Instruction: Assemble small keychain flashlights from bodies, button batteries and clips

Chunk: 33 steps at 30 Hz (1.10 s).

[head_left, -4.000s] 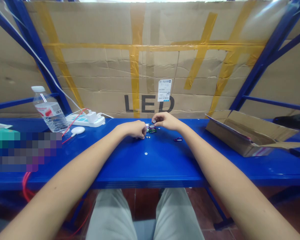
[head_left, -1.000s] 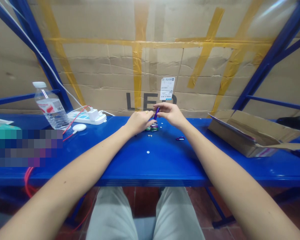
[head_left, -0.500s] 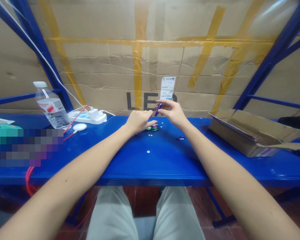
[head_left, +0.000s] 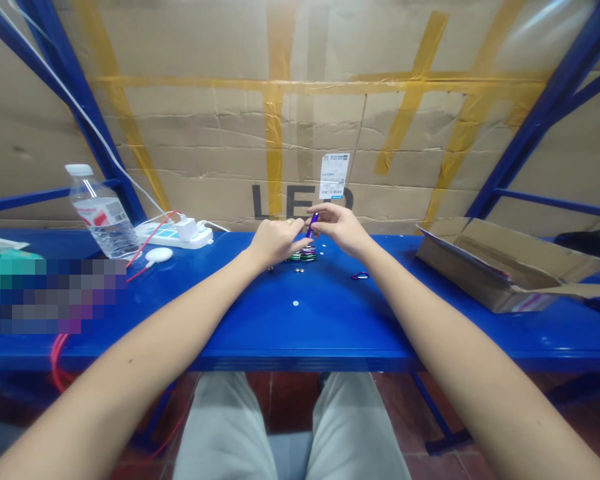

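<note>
A slim, shiny purple tube, much like a mini flashlight, is pinched between the thumb and fingers of my right hand. It stands tilted, its lower end close to the thumb of my left hand. That left hand is closed, its fingers curled away from view, and anything in it is hidden. Just under both hands lies a small pile of shiny green and purple tubes on the table. Tiny round metal pieces lie in front of the pile. A purple carabiner clip rests below my right wrist.
The blue table has an open cardboard box on the right. At the left are a water bottle, a white power strip, a white disc charger and red cable. Taped cardboard stands behind.
My right hand has moved slightly left and down, bringing the purple tube closer to my left hand. My left hand stays almost in place.
</note>
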### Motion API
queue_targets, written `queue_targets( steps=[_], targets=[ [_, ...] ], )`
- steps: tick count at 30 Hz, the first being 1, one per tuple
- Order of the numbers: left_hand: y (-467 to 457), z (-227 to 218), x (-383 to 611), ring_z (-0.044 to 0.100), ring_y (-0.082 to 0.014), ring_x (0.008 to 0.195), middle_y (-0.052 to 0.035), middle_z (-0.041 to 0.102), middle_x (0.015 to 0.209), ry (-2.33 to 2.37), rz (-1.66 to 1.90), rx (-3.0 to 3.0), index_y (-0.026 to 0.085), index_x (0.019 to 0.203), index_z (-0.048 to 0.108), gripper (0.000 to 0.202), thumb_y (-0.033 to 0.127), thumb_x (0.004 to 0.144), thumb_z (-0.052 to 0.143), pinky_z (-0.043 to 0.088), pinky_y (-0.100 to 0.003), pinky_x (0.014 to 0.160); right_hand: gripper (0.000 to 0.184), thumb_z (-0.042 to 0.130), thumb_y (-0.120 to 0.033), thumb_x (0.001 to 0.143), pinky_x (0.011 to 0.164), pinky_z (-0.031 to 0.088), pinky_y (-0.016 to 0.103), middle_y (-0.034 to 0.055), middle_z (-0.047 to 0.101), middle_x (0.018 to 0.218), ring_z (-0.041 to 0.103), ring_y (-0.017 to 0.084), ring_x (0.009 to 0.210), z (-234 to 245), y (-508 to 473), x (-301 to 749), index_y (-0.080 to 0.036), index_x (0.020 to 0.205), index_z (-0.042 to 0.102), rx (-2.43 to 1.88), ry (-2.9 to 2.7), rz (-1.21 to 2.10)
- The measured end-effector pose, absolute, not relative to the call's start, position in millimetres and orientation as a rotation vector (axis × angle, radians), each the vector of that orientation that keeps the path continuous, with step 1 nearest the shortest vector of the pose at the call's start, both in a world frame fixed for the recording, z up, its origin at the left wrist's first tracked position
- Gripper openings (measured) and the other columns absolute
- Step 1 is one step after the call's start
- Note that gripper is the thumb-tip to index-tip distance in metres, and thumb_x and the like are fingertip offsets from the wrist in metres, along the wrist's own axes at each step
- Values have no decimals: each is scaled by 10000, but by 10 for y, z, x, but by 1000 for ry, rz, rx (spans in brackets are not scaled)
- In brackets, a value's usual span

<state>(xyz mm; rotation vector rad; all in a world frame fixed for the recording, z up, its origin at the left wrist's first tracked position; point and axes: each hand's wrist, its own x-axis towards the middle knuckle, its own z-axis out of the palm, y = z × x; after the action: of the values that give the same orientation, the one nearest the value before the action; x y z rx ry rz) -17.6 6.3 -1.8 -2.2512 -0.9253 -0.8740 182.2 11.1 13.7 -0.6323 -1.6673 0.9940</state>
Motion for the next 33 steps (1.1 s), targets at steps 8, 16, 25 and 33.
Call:
queue_targets(
  steps=[8, 16, 25, 33],
  targets=[
    [71, -26, -136, 707, -192, 740, -91, 745, 876, -860, -913, -2276, 159, 999, 641, 333, 459, 1002, 496, 441, -264, 607, 318, 809, -126, 685, 841, 577, 379, 58, 718, 826, 696, 177, 780, 111, 150, 1823, -161, 965, 662, -676, -1432, 1246],
    [76, -39, -131, 705, -186, 779, -75, 744, 922, -819, -963, -2329, 173, 1021, 636, 218, 350, 1000, 511, 455, -262, 628, 269, 750, -74, 737, 810, 601, 359, 60, 724, 796, 685, 157, 714, 68, 169, 1828, -150, 976, 654, -714, -1328, 1378],
    [-51, -6, -70, 648, -132, 688, -30, 722, 867, -922, -1293, -2567, 185, 985, 597, 109, 282, 954, 558, 478, -252, 655, 282, 741, -80, 741, 809, 608, 362, 53, 714, 797, 668, 150, 693, 69, 178, 1853, -152, 1001, 658, -687, -1327, 1397],
    [-35, -40, -1, 625, -120, 652, -20, 688, 789, -966, -1539, -2664, 176, 961, 564, 98, 213, 968, 474, 512, -265, 671, 208, 695, -31, 751, 849, 602, 337, 65, 711, 820, 670, 151, 749, 32, 211, 1836, -147, 924, 683, -677, -1256, 1468]
  ],
)
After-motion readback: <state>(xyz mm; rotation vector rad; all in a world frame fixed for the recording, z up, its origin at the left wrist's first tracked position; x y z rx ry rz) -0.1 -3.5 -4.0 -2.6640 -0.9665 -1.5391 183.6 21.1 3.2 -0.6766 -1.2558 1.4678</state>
